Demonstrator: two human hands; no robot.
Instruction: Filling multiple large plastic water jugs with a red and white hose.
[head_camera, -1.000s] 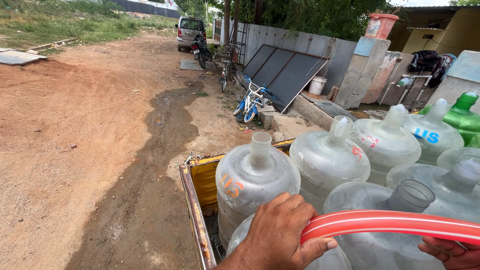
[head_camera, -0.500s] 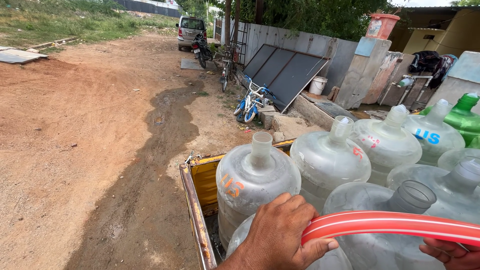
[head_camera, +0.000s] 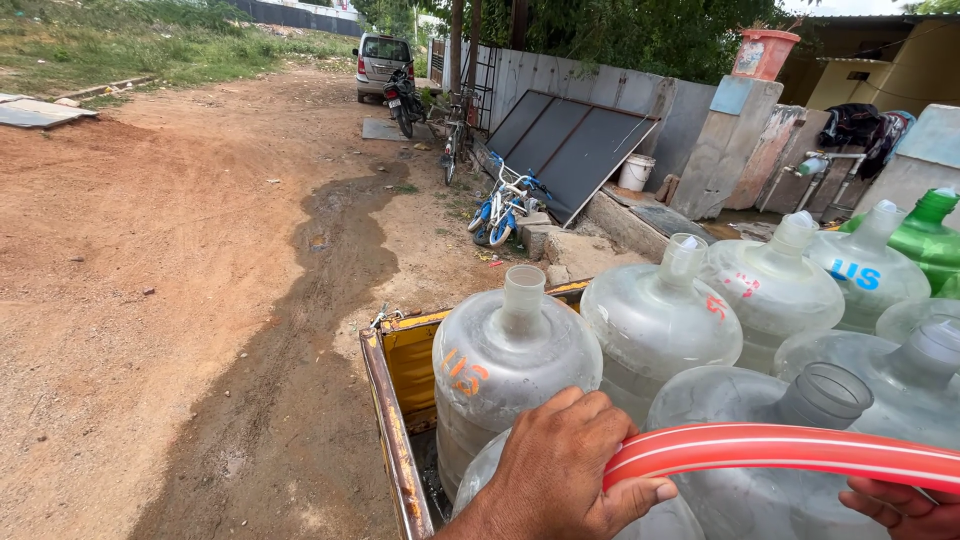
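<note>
Fingers of my left hand (head_camera: 560, 470) wrap the red hose (head_camera: 790, 450), steadying it over the open-necked jug (head_camera: 800, 440). My right hand (head_camera: 900, 505), beyond that jug, closes under the hose to carry it.

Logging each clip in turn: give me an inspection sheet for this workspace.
Surface: yellow cart bed with a rusty rim, standing on a dirt road.
Job's things: red hose lying across large clear jugs; the nearest jug's mouth is open.
Clutter: green jug at the far right.
Hands: left hand wrapped around the hose end; right hand under the hose, mostly out of frame.
Cables: nothing seen.
Surroundings: wet streak on the road, blue bicycle, motorbike, parked car, dark panels leaning on a wall.
</note>
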